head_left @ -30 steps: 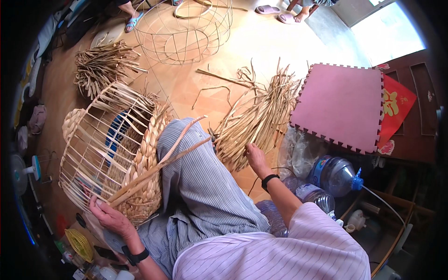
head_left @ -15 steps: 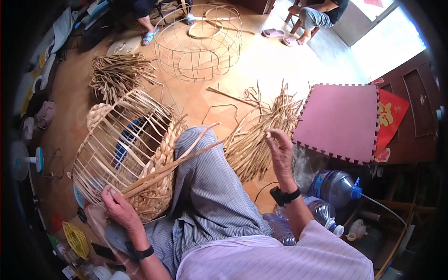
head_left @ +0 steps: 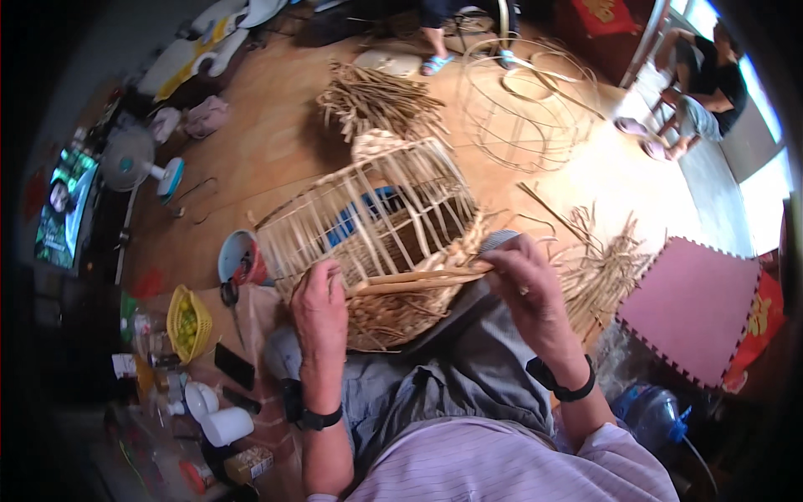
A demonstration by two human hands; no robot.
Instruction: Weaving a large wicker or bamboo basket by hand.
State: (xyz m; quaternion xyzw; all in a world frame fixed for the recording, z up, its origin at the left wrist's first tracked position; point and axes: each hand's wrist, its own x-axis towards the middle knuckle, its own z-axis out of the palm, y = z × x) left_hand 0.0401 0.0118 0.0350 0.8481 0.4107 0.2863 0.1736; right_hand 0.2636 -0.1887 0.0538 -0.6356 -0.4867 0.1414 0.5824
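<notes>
Across my lap lies a half-woven basket (head_left: 397,322), its near side densely plaited and its pale upright ribs (head_left: 410,197) bare and open. Several dried brown plant strands (head_left: 410,283) stretch over its near edge. My left hand (head_left: 319,314) has its fingers closed at their left end, against the basket's rim. With thumb and fingers pinched, my right hand (head_left: 529,284) holds their right end above my knee. Something blue shows through the ribs. A bundle of dried stalks (head_left: 381,100) lies beyond the basket, and a looser pile of stalks (head_left: 598,276) spreads at the right.
A round wire frame (head_left: 531,117) stands on the floor farther off, near two other people. At the left are scissors (head_left: 233,301), a yellow basket (head_left: 201,343) of green fruit, a phone (head_left: 235,366) and a white cup (head_left: 227,427). A pink foam mat (head_left: 690,305) and a large bottle (head_left: 652,414) are right.
The view has swung left. My right hand, earlier raised over the stalk pile, has come to the strands and grips their right end. The strands now lie nearly level across the basket.
</notes>
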